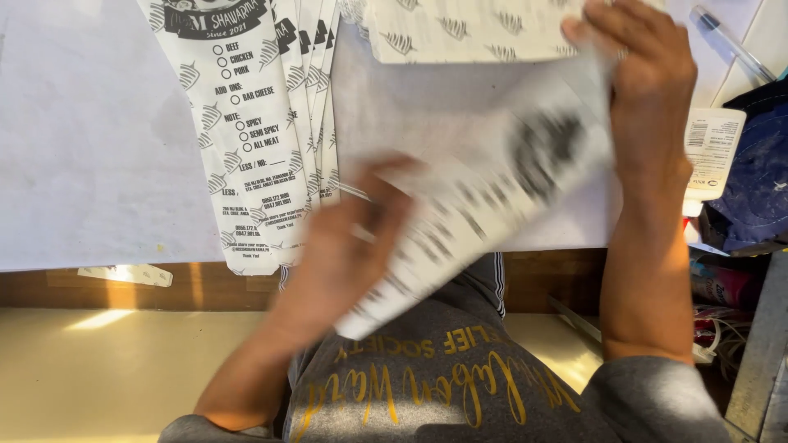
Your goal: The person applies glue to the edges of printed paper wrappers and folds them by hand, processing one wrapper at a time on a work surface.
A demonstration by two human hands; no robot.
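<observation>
A long white printed paper wrapper (484,197) stretches slantwise between both hands, blurred by motion. My right hand (648,90) pinches its wide upper end at the top right. My left hand (345,254) grips its narrow lower end near the table's front edge. A fanned stack of the same printed wrappers (263,123) lies flat on the white-covered table (90,148) at the left of my hands. Another pile of wrappers (460,29) lies at the top, just behind the held one.
A white glue bottle (712,156) lies at the right of my right wrist. A clear pen (730,41) rests at the top right. Dark blue cloth (759,180) and clutter sit at the right edge. The table's wooden front edge (123,283) runs below.
</observation>
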